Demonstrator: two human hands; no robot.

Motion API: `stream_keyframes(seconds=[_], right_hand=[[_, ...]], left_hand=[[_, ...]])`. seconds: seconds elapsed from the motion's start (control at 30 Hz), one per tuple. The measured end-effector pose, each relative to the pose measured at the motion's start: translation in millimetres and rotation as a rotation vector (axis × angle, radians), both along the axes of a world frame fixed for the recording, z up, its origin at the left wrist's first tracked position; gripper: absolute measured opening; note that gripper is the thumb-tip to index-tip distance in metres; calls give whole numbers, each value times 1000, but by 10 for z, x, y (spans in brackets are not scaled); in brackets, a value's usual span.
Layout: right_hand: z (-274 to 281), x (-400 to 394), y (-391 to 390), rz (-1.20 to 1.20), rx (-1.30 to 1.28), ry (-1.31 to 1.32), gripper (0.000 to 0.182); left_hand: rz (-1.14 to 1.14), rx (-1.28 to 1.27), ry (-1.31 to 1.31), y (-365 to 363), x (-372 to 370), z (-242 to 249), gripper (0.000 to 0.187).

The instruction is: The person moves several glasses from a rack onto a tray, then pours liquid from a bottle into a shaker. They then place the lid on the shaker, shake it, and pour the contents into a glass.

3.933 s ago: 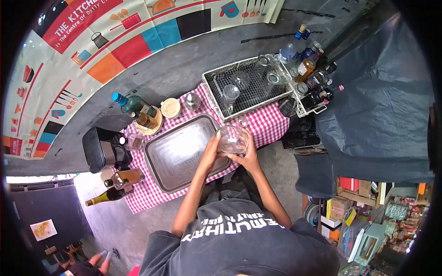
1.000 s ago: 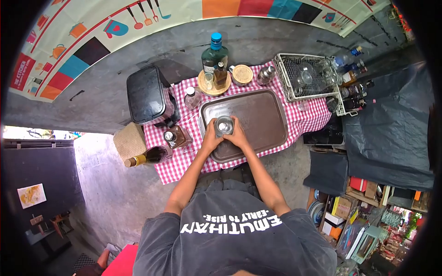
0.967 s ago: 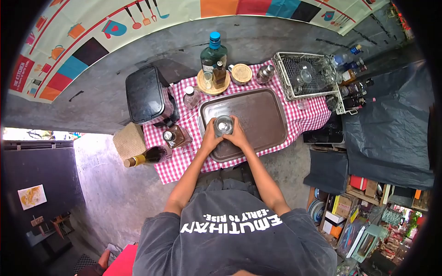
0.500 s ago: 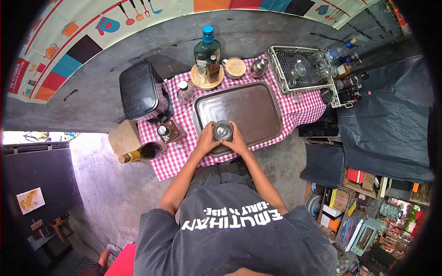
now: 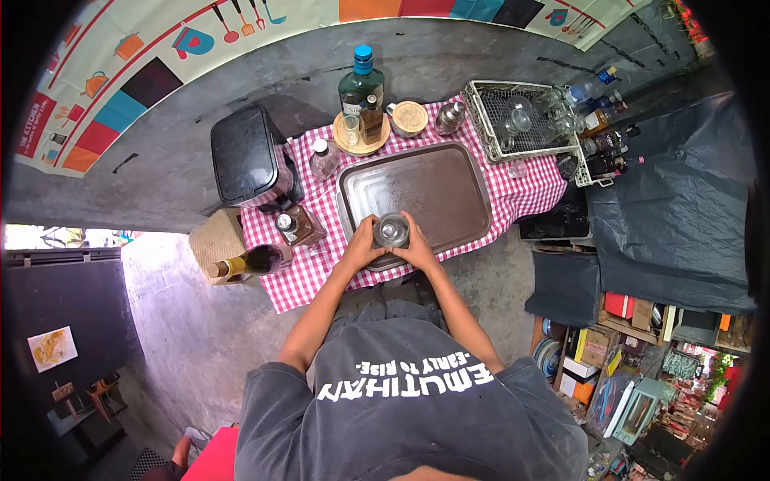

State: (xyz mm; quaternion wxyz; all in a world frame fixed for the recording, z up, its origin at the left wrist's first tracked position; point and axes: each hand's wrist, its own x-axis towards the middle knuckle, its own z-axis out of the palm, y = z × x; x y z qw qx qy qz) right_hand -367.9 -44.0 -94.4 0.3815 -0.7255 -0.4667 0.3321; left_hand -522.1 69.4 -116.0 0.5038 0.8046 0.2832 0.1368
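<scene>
While cupped between left hand (image 5: pixel 361 244) and right hand (image 5: pixel 419 247), seen over the near edge of the brown serving tray (image 5: pixel 443 188): 1 clear drinking glass (image 5: pixel 391 231). Grasping it from 2 opposite sides, fingers spread only to its width; cannot tell whether lifted or resting. Under the tray, a red-and-white checked tablecloth (image 5: pixel 298 282). Leftward, a square decanter (image 5: pixel 303 227). Beyond the tray, a small brown bottle (image 5: pixel 371 122) on a round board (image 5: pixel 361 149), then a wire basket (image 5: pixel 539 154) with glassware.

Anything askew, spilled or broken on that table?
Minor: the checked tablecloth is rumpled right of the brown serving tray, whereas its left part lies flatter. No spill shows; the held glass appears too small to check for cracks.
</scene>
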Motion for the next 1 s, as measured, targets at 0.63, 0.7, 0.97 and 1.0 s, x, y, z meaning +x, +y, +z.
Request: stream_keyframes(seconds=[0.63, 0.7, 0.97, 1.0], right_hand=[[-32, 13, -293, -66, -4, -81, 96], [84, 31, -471, -145, -2, -22, 80], [-600, -138, -1620, -550, 42, 256, 22], [-760, -200, -1794, -592, 15, 277, 20]], left_hand=[[103, 132, 63, -186, -150, 178, 92], [158, 142, 44, -224, -254, 253, 80], [-257, -452, 195, -724, -825, 42, 31], [-354, -625, 184, -772, -844, -137, 33]])
